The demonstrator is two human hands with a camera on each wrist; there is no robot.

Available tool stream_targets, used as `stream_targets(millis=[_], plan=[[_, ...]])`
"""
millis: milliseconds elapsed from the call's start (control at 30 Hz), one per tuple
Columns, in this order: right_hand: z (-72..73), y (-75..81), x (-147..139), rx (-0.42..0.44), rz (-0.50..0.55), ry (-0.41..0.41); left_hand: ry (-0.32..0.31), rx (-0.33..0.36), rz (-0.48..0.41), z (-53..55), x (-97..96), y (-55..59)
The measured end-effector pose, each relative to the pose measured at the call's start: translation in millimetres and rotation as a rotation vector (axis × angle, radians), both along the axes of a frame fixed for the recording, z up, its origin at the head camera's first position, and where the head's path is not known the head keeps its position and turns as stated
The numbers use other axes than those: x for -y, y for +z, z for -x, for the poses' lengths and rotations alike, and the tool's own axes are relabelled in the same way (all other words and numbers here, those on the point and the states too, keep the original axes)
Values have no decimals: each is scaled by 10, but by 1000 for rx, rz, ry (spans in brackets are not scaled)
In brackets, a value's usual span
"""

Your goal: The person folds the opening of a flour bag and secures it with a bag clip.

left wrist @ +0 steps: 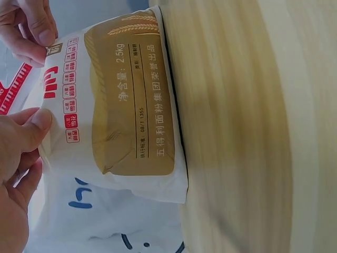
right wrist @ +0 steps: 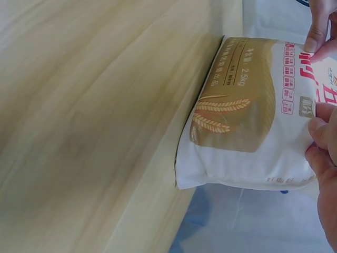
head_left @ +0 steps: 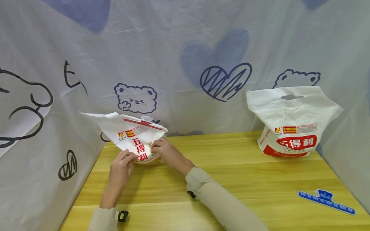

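A white flour bag [head_left: 127,138] with red lettering stands at the back left of the table, its top leaning toward the left. Across the upper part of the bag runs a red sealing clip [head_left: 144,123]. My left hand [head_left: 121,168] pinches the front of the bag at its lower left, thumb [left wrist: 40,120] on the printed face. On the other side, my right hand [head_left: 170,154] pinches the bag's right front edge between thumb and fingers. Below both hands shows the tan panel [left wrist: 131,100] marked 2.5kg, with wheat ears. The bag's base rests on the wooden table.
Another white flour bag [head_left: 292,125] with a handle slot stands at the back right. A blue sealing clip [head_left: 326,201] lies on the table [head_left: 231,179] near its right edge. Printed cloth [head_left: 173,64] hangs behind and at both sides.
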State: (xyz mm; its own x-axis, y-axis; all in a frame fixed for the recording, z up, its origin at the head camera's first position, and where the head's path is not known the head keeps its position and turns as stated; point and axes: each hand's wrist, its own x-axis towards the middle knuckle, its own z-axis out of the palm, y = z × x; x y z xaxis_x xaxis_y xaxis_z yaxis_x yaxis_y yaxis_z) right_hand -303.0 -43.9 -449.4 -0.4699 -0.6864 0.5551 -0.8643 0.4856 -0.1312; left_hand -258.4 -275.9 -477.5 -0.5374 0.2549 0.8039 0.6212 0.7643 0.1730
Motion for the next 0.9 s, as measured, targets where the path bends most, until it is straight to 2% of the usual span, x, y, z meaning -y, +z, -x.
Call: stream_targets(millis=[167, 400, 900], plan=[[36, 14, 99, 58, -22, -27, 14, -3, -13, 35, 65, 13], [81, 27, 209, 141, 24, 8, 38, 14, -33, 67, 169, 9], [201, 8, 461, 68, -25, 5, 57, 6, -48, 142, 381, -17]])
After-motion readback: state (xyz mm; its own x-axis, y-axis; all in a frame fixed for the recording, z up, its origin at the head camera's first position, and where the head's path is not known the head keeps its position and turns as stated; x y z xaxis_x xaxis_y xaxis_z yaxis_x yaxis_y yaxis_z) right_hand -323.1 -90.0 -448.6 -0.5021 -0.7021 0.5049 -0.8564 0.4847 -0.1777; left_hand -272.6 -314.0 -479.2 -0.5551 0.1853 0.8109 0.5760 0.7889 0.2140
